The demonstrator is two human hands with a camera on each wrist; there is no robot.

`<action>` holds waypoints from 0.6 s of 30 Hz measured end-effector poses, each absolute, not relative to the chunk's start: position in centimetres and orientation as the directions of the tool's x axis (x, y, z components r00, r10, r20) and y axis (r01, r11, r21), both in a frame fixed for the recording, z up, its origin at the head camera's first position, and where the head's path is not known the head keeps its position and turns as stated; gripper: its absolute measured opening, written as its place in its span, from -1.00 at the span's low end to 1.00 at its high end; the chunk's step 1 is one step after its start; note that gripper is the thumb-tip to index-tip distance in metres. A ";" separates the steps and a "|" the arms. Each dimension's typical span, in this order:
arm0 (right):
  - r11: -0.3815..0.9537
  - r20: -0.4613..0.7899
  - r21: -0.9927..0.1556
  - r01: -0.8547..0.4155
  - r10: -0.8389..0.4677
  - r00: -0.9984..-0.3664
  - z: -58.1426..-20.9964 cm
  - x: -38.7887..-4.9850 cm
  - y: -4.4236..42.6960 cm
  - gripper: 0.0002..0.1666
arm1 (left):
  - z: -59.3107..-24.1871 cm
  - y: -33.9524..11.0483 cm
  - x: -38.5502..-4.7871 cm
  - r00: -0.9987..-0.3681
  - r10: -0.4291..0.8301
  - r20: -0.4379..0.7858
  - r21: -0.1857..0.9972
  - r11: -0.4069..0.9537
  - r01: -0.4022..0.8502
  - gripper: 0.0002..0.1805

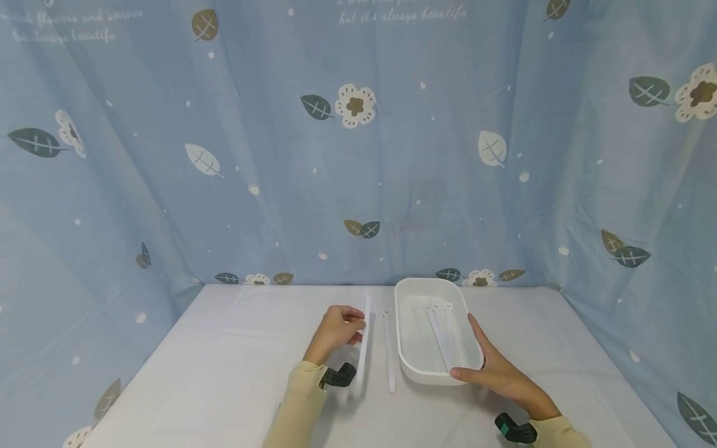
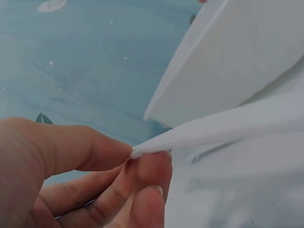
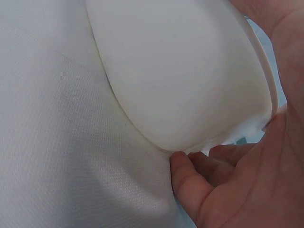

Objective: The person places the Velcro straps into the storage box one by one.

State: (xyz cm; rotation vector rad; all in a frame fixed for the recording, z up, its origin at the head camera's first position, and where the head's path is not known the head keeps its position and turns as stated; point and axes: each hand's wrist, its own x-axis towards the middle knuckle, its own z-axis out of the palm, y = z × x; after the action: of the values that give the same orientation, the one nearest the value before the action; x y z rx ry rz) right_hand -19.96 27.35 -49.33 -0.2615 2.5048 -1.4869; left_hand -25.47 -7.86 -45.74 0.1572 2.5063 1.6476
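Observation:
My left hand [image 1: 338, 328] pinches a thin white strap [image 1: 365, 350] between thumb and fingertips. In the left wrist view the strap [image 2: 213, 126] runs from the fingertips to the right edge, its surface soft like fabric. A second white strap [image 1: 390, 358], with a small slotted head, lies on the table between that hand and a white plastic basin [image 1: 401, 330]. My right hand [image 1: 501, 372] grips the basin's near right corner, thumb on the rim. From the right wrist, its fingers [image 3: 187, 183] show against the basin's lower side. Several similar straps [image 1: 439, 336] lie inside the basin.
A white cloth covers the table [image 1: 241, 367]. Behind it and on both sides hangs a blue curtain [image 1: 269, 155] printed with leaves and flowers. The basin stands close to the table's far edge. Each wrist carries a black camera mount [image 1: 338, 375].

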 end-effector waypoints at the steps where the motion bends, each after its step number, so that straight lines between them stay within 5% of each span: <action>1: 0.472 -0.091 -0.880 -0.046 -0.263 -0.961 -49.3 -20.0 27.4 0.50 | -45.7 -7.8 -25.5 -0.985 0.163 -0.055 0.921 0.388 0.013 -0.73; 18: 0.468 -0.078 -0.882 -0.060 -0.271 -0.960 -49.7 -20.1 27.6 0.51 | -45.6 -6.6 -25.3 -0.990 0.142 -0.016 0.970 0.243 0.020 -0.72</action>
State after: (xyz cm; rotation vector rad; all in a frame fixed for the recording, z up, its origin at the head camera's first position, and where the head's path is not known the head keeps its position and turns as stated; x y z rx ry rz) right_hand -20.11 27.63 -49.72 -0.2868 2.5080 -1.4944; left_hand -25.26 -6.58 -45.58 0.1570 2.3956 1.8674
